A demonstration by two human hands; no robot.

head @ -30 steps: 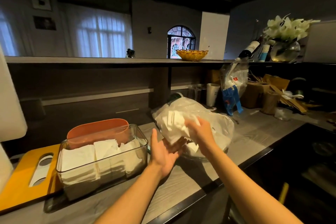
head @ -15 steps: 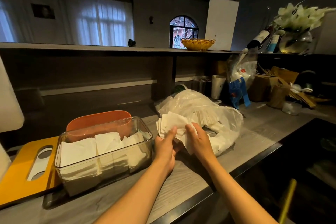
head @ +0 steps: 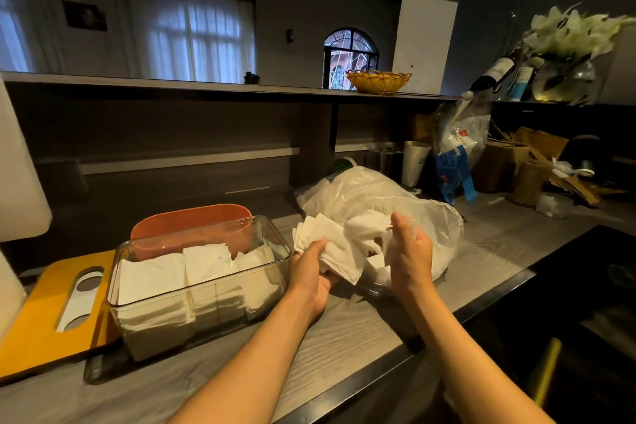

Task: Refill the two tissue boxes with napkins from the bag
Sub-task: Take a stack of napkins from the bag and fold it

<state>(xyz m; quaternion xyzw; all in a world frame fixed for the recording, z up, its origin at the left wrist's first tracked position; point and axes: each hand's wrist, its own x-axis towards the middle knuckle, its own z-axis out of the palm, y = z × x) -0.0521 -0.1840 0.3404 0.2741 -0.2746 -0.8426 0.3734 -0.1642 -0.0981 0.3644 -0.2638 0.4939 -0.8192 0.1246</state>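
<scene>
from the head view, my left hand (head: 311, 274) has its grip curled under a wad of soft, creased white napkins (head: 335, 251), thumb on top, and the wad fans up and away from me, its long axis slanting toward the clear box. my right hand (head: 409, 251) pinches the thin, crinkled translucent plastic of the bag (head: 385, 196) at its mouth; the bag slumps in a rounded heap on the grey wood-grain worktop (head: 344, 330), just right of the clear box. the clear box (head: 203, 286) is a rigid, glassy rectangle with rounded corners, its long side running left to right, with flat folded napkins stacked inside. touching it behind is a smooth orange tub (head: 192, 227). left of the box lies a flat yellow lid (head: 38, 317) with an oval slot.
</scene>
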